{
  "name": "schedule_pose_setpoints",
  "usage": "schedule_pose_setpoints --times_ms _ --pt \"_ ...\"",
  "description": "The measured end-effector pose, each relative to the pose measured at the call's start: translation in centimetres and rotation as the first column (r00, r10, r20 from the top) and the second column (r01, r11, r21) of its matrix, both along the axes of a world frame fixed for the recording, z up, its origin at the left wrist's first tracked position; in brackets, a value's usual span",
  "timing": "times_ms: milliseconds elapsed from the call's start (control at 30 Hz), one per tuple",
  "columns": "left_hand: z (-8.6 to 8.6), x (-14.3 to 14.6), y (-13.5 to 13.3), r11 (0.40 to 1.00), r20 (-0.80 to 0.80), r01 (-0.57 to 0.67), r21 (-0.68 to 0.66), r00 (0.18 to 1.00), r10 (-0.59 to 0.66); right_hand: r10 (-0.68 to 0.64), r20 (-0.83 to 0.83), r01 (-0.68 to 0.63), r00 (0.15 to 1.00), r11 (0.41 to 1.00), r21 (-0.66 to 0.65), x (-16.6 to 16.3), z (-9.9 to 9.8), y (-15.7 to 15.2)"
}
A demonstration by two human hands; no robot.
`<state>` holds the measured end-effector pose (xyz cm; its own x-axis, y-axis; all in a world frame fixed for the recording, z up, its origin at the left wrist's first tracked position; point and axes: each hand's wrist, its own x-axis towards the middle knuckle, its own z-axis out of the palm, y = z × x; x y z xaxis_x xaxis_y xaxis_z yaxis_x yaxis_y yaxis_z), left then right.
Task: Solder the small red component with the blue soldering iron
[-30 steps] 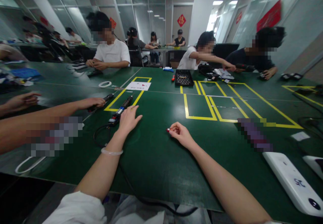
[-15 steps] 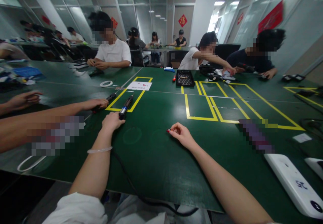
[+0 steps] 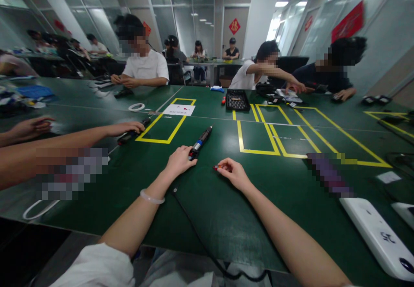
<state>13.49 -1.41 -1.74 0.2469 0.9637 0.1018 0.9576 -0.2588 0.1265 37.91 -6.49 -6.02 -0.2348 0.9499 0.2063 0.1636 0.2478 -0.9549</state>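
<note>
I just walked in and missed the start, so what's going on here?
The person's left hand grips the rear of a slim black tool, its tip pointing away over the green table. The right hand pinches a small red piece. Tool and piece are apart. Further left, a neighbour's hand is on another dark tool.

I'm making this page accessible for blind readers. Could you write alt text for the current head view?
The wearer's left hand holds a dark cylindrical tool at a green table, while the right hand pinches a small red item. Beyond are yellow tape outlines and a black tray, with co-workers seated across the table.
</note>
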Motion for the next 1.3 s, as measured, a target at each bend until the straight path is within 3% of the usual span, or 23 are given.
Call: schedule_pose_setpoints --times_ms 233,400,533,700,867,1033,1300 --pt "-1.0 4.1 -2.0 0.961 0.141 0.271 0.058 0.951 -0.277 -0.086 0.088 0.073 0.992 0.988 0.138 0.1 0.1 0.0" --pt "-1.2 5.2 -2.9 0.922 0.177 0.384 0.04 0.906 -0.385 -0.151 0.201 0.094 0.968 0.96 0.264 -0.3 0.1 -0.2" --pt "-1.0 5.4 -3.3 0.898 0.162 0.439 0.032 0.884 -0.438 -0.159 0.345 0.04 0.925 0.944 0.329 -0.6 -0.1 -0.5" --pt "-0.8 5.4 -3.6 0.899 0.126 0.438 0.004 0.892 -0.435 -0.195 0.436 0.011 0.878 0.922 0.388 -0.8 0.4 -0.9" --pt "-0.8 5.7 -3.9 0.927 0.024 0.374 -0.029 0.927 -0.373 -0.159 0.424 -0.023 0.892 0.92 0.392 -0.6 0.5 -0.8" --pt "-0.8 6.2 -4.1 0.932 -0.026 0.362 0.002 0.932 -0.362 -0.113 0.406 -0.063 0.907 0.916 0.396 -0.2 0.1 -0.5" --pt "-0.9 6.5 -4.0 0.924 -0.045 0.378 0.049 0.925 -0.376 -0.16 0.396 -0.026 0.904 0.904 0.426 -0.3 0.4 -0.4"
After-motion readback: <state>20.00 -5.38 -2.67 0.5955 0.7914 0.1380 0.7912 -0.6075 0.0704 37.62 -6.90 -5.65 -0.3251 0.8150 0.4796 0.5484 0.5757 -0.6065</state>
